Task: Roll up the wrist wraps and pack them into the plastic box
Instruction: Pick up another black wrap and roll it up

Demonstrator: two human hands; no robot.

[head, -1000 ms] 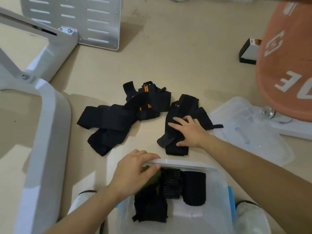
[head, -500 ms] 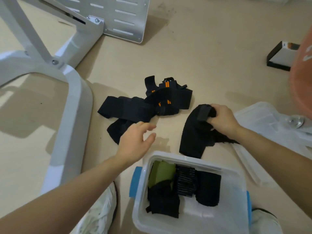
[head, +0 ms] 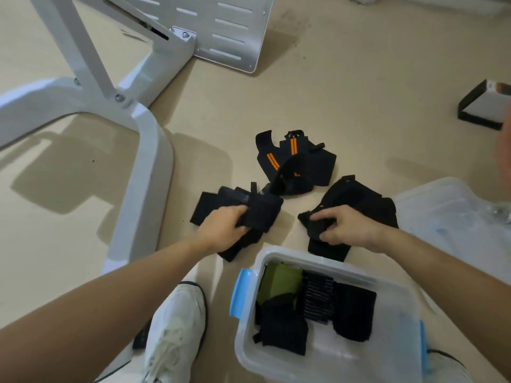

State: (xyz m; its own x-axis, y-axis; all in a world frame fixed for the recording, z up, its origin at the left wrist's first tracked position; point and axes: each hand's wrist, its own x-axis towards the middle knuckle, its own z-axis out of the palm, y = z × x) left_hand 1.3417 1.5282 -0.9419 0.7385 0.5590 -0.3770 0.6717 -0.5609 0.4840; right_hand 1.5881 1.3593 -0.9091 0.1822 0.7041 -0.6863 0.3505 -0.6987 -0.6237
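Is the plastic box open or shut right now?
Open. The plastic box shows rolled wraps inside; its lid lies beside it.

Even indoor light, soft shadows on floor (head: 359,92), wide-angle bend at edges, slight blur far right.

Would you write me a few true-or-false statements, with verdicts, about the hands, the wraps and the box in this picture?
1. The left hand grips a black wrap. True.
2. The right hand reaches into the plastic box. False: its fingers pinch a second black wrap on the floor, just beyond the box.
3. The plastic box is open and holds several wraps, among them a green wrap. True.
4. The orange-striped wrap is packed in the box. False: it lies on the floor beyond both hands, held by neither.
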